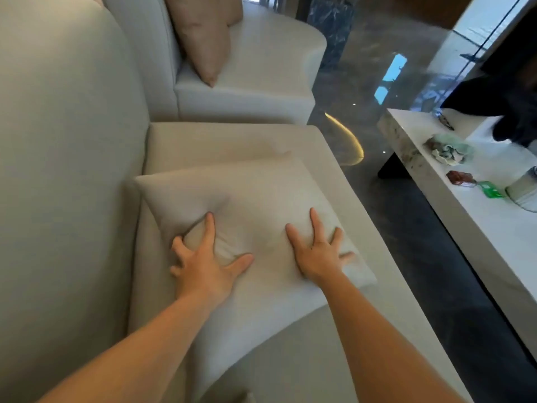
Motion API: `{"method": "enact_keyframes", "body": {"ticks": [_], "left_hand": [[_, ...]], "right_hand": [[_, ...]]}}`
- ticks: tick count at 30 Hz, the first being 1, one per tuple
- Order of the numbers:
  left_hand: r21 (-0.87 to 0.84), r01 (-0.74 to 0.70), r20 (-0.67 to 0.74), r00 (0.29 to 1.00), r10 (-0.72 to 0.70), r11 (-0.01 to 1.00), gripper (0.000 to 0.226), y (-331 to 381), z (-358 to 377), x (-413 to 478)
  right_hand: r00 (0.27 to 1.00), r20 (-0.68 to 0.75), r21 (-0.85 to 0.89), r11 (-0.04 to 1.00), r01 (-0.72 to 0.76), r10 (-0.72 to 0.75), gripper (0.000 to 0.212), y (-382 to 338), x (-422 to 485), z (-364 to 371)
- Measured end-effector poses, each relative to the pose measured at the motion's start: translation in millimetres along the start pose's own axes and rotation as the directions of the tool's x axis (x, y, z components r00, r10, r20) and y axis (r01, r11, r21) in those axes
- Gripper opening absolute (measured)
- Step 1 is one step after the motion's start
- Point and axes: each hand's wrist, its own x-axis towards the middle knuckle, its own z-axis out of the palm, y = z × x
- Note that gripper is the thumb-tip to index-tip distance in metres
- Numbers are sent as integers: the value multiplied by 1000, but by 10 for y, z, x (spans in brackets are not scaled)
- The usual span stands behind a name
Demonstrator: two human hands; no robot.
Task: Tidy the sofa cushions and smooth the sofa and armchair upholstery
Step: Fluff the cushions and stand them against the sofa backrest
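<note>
1. Pressing a pale cushion point(247, 216) flat on the near sofa seat point(220, 141), left hand point(203, 266) and right hand point(316, 251) rest with fingers spread, grasping nothing.
2. Step: plumping. Next likely: stand it against the left backrest point(64, 170).

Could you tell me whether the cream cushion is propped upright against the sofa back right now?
No, the cream cushion lies flat on the sofa seat, with the left hand and right hand pressing down on it.
</note>
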Motion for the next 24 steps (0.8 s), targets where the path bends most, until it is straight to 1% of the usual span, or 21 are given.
{"method": "enact_keyframes", "body": {"ticks": [2, 4, 5, 6, 7, 8, 9, 10, 11, 12, 13, 14, 16, 17, 18, 20, 21, 24], "left_hand": [[-19, -23, -1, 1000, 23, 1000, 104, 122, 67, 73], [-19, 16, 34, 999, -15, 1000, 100, 280, -89, 88], [-15, 4, 21, 1000, -3, 1000, 97, 387, -226, 61], [16, -43, -12, 999, 43, 999, 91, 501, -385, 6], [84, -130, -56, 989, 135, 988, 83, 630, -561, -58], [182, -245, -86, 961, 264, 952, 75, 778, -749, -120], [273, -358, -91, 914, 395, 893, 69, 944, -951, -174], [340, -443, -78, 866, 494, 830, 64, 1119, -1166, -218], [402, -491, -57, 829, 557, 773, 60, 1283, -1386, -239], [474, -507, -38, 805, 592, 720, 56, 1413, -1598, -238], [545, -494, -20, 800, 600, 677, 54, 1482, -1791, -225], [601, -456, -3, 820, 572, 656, 54, 1471, -1962, -208], [676, -333, 12, 897, 443, 657, 61, 1225, -2227, -203], [710, -282, 23, 925, 379, 645, 68, 1030, -2315, -226], [742, -268, 40, 933, 358, 614, 74, 817, -2360, -267], [759, -339, 76, 894, 441, 556, 76, 457, -2355, -369], [739, -380, 82, 871, 484, 557, 76, 341, -2332, -404], [682, -443, 80, 836, 543, 582, 74, 180, -2344, -455]], "right_hand": [[998, -42, 38, 999, -37, 39, 79, 20, 86, -39], [998, -14, 41, 997, -60, 61, 78, -68, 37, -182], [998, -5, 55, 996, -64, 65, 78, -125, -17, -247], [997, 10, 82, 994, -75, 75, 78, -175, -96, -289], [995, 36, 132, 987, -96, 92, 80, -219, -181, -308], [992, 69, 206, 972, -116, 104, 79, -260, -252, -303], [986, 122, 313, 938, -146, 113, 77, -338, -326, -309], [970, 203, 436, 875, -213, 135, 74, -437, -369, -317], [938, 305, 515, 799, -310, 167, 71, -565, -409, -313], [891, 417, 554, 728, -405, 179, 68, -732, -479, -306], [858, 486, 563, 692, -451, 164, 66, -922, -567, -271], [835, 532, 569, 671, -475, 140, 63, -1114, -652, -182], [804, 587, 556, 671, -491, 101, 66, -1515, -840, 118], [812, 578, 557, 690, -462, 77, 73, -1671, -917, 313], [841, 537, 569, 706, -422, 69, 79, -1783, -970, 488], [872, 479, 595, 694, -405, 99, 85, -1891, -1109, 643], [876, 470, 605, 683, -410, 109, 85, -1878, -1168, 652], [843, 527, 592, 666, -454, 107, 78, -1771, -1353, 468]]}}
